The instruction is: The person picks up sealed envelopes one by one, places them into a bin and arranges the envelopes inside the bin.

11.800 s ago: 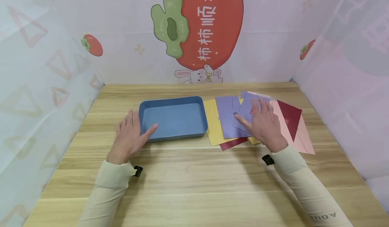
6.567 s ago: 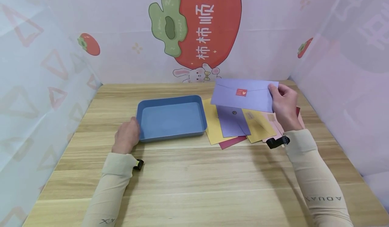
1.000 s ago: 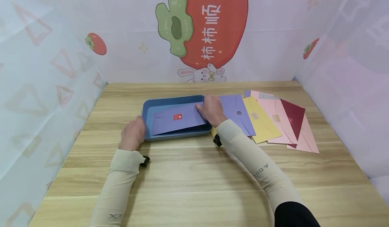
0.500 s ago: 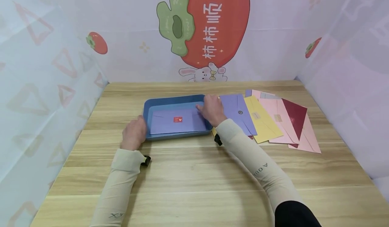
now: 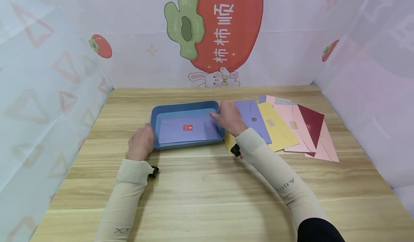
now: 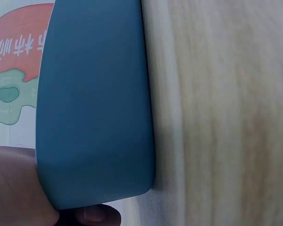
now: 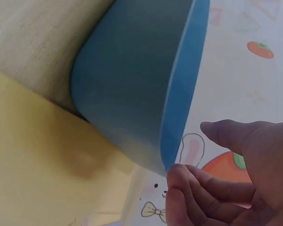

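A blue tray stands on the table. Flat inside it lies a purple envelope with a red heart sticker. My left hand grips the tray's left end; in the left wrist view its thumb is on one side of the wall and a fingertip shows past the end. Just at the tray's right end is my right hand, holding nothing. In the right wrist view its thumb stands apart from the loosely bent fingers, which are close to or touching the tray's rim.
Right of the tray, several envelopes overlap in a fan: a purple one, a yellow one, a pink one and a dark red one. Patterned cloth walls enclose the wooden table at the back and sides.
My right hand took the purple envelope from the fan, carried it left and laid it in the tray. It has just shifted slightly right off the envelope. My left hand moved onto the tray's end.
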Demonstrator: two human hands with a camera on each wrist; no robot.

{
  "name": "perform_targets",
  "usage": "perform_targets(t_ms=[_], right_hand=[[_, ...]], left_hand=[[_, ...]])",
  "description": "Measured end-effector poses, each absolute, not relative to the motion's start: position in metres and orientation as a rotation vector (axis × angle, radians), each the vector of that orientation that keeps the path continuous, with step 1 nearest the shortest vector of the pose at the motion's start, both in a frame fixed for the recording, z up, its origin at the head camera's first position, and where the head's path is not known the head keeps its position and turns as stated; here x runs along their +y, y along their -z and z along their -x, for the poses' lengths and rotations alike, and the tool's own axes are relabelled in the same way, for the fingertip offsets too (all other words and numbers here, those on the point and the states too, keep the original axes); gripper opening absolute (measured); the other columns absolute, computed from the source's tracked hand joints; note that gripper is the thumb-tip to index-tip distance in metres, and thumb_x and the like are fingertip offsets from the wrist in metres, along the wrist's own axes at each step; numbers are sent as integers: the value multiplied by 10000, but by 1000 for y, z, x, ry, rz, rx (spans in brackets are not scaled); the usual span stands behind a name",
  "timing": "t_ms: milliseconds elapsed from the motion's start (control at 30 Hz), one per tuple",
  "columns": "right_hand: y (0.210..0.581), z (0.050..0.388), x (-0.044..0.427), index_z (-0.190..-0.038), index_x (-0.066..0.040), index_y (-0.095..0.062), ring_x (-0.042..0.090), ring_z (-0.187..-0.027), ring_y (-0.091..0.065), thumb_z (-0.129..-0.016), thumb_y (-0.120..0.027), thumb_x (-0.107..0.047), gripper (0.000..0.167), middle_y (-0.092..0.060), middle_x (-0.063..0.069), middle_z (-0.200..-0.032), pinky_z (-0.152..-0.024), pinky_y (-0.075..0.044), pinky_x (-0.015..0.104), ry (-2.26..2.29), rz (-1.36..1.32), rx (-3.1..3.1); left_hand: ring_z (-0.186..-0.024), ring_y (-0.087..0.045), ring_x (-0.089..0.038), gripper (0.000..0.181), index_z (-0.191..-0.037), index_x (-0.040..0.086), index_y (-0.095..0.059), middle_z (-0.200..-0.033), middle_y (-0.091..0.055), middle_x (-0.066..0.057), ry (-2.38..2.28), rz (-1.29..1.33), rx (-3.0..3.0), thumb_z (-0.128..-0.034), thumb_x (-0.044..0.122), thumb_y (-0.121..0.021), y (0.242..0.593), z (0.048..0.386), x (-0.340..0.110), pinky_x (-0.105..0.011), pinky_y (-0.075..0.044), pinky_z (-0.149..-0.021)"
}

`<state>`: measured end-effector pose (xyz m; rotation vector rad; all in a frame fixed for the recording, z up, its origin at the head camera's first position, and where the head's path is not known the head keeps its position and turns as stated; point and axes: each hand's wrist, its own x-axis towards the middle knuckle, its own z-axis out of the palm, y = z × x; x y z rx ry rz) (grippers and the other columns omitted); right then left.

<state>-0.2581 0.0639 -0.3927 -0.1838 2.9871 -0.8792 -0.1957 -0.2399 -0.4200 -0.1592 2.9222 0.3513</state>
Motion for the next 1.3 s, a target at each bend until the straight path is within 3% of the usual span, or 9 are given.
perform_targets(t_ms=[133, 200, 267, 567, 700, 833, 900, 1067, 1300], right_hand=[[389, 252, 73, -814, -12, -656, 184, -614, -492, -987, -755, -359, 400, -523, 54, -710, -565, -395, 288, 893, 161, 2990], [388, 249, 77, -983, 11, -709, 215, -723, -574, -982, -759, -364, 378, -632, 103, -851, -631, -453, 303, 906, 154, 3001], [386, 246, 82, -1056, 19, -716, 237, -761, -612, -979, -761, -372, 401, -679, 135, -920, -649, -478, 309, 919, 151, 3003], [383, 238, 100, -1089, 27, -714, 207, -639, -571, -971, -767, -385, 432, -615, 88, -793, -556, -429, 275, 928, 127, 3027], [381, 237, 109, -925, -25, -698, 196, -559, -499, -975, -765, -364, 348, -487, 34, -632, -518, -373, 278, 948, 129, 3026], [377, 234, 118, -795, -27, -618, 186, -506, -431, -979, -754, -375, 417, -391, 17, -596, -495, -336, 284, 964, 130, 3030], [375, 232, 121, -863, 20, -661, 194, -541, -483, -985, -744, -386, 432, -484, 51, -673, -511, -377, 276, 952, 115, 3032], [371, 227, 128, -1266, 59, -674, 262, -773, -652, -987, -734, -405, 544, -687, 174, -1060, -634, -536, 300, 924, 57, 3021], [372, 221, 140, -1272, 62, -664, 289, -821, -673, -985, -733, -406, 553, -713, 206, -1088, -717, -577, 367, 891, 36, 3044]], left_hand=[[-980, -688, -495, 270, -1290, -122, -451, -1122, -643, -394, -352, 158, 2923, -1073, 8, -356, 421, 195, -241, -600, -578, -759], [-976, -688, -489, 254, -1272, -115, -456, -1117, -643, -391, -356, 158, 2924, -1075, 9, -355, 421, 195, -241, -595, -578, -758], [-971, -687, -485, 244, -1256, -110, -459, -1112, -642, -388, -358, 159, 2924, -1077, 11, -346, 421, 194, -241, -591, -577, -754], [-1014, -689, -516, 302, -1312, -124, -447, -1140, -641, -406, -362, 174, 2930, -1080, 24, -324, 423, 193, -242, -616, -578, -778], [-987, -693, -502, 282, -1292, -115, -457, -1128, -647, -399, -365, 175, 2932, -1080, 27, -335, 424, 193, -241, -605, -577, -761], [-960, -695, -486, 258, -1266, -105, -460, -1105, -651, -386, -367, 172, 2932, -1083, 30, -336, 425, 194, -241, -590, -576, -744], [-963, -694, -483, 261, -1272, -106, -458, -1106, -650, -383, -368, 173, 2931, -1084, 27, -337, 424, 194, -241, -590, -577, -749], [-987, -690, -481, 288, -1314, -117, -445, -1125, -645, -384, -362, 177, 2928, -1083, 20, -342, 421, 194, -241, -597, -579, -772], [-1002, -687, -482, 292, -1318, -119, -452, -1141, -644, -385, -366, 168, 2927, -1076, 14, -356, 419, 194, -240, -602, -579, -780]])
